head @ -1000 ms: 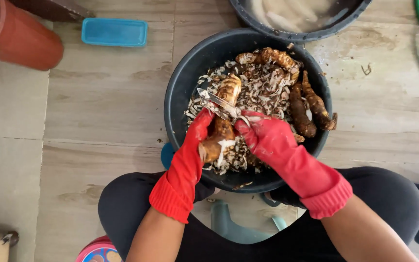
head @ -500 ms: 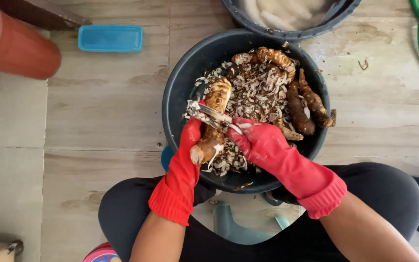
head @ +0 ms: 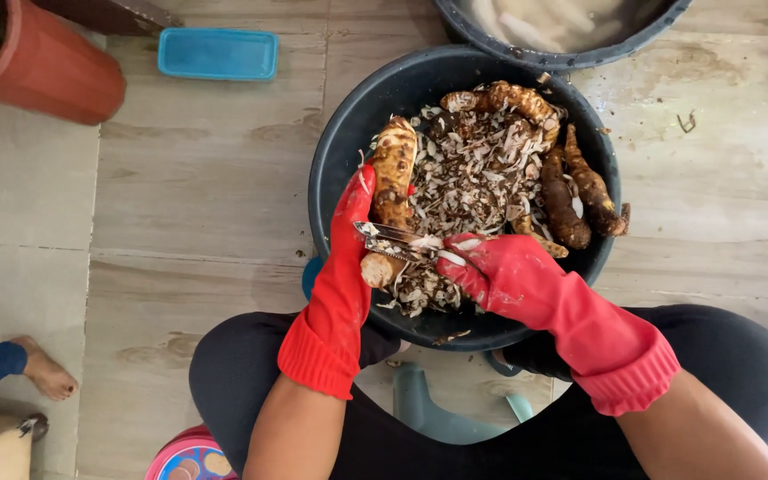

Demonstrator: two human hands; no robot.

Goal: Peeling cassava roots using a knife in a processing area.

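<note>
Since the earlier frame our peeler has drawn nearer along the root. Left hand: fingers wrapped round the root, over the dark basin, long axis running far to near. Right hand: closed on the peeler, blade lying crosswise on the root's near end, right of our left fingers.
</note>
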